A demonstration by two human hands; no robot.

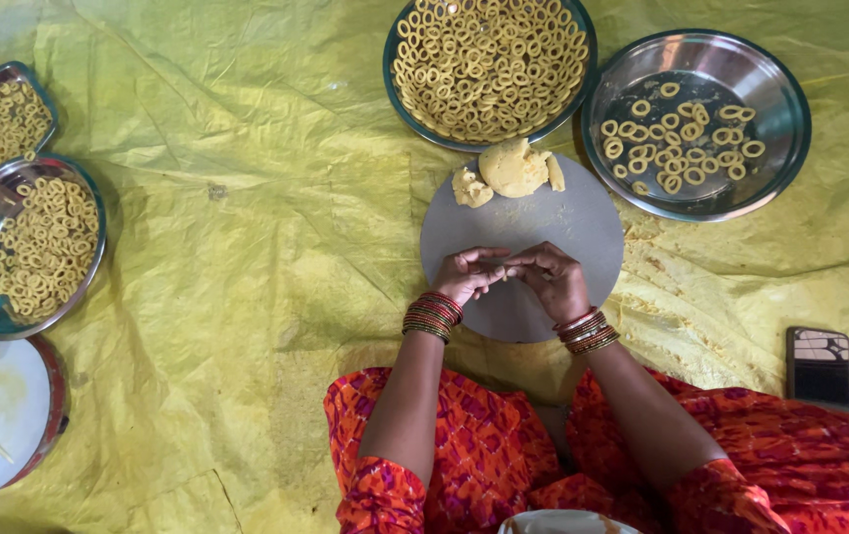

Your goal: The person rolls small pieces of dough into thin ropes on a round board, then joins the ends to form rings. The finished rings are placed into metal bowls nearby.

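While both hands meet over the near half of the round grey board (pixel 543 222), left hand (pixel 469 274) and right hand (pixel 555 280) have fingers pinched together on a small dough piece, barely visible between the fingertips. Judgement: keep the pinch light and centred over the board so the ring closes evenly. Dough lump (pixel 513 166) sits at the board's far edge. Full plate of rings (pixel 489 64) beyond; part-filled steel plate (pixel 706 119) far right, with open room. Phone (pixel 818 366) near right on the yellow sheet (pixel 247 247); left side is wide open.
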